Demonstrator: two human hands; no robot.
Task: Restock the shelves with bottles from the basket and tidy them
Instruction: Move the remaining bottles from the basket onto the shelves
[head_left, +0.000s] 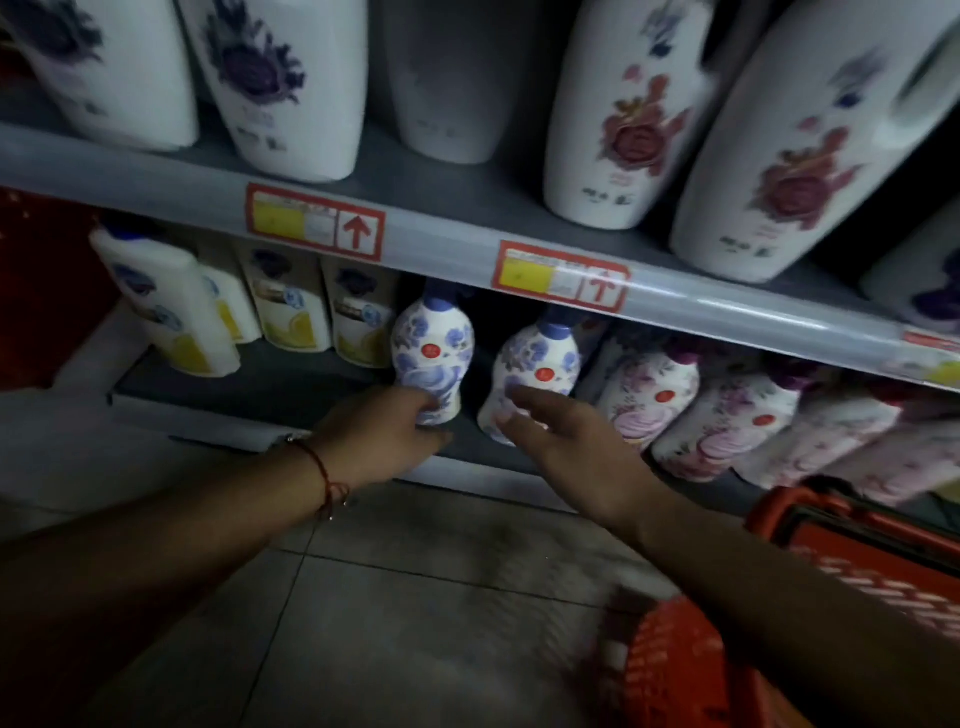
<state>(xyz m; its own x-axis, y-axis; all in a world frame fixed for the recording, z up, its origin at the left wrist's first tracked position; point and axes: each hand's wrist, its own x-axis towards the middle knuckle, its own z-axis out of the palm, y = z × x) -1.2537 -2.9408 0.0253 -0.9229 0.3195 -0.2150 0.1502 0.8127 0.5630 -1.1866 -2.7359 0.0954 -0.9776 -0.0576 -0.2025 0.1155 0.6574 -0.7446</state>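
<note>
Down at the lower shelf (291, 387), the left hand (382, 436) has its grip wrapped round the base of a blue-flowered bottle (432, 358) standing upright there. Just beside it stands a second blue-flowered bottle (535, 371), and the right hand (563, 441) reaches in front of it, grip apart, fingers loose, holding nothing. The red basket (852, 535) sits at the lower right, on the floor side.
</note>
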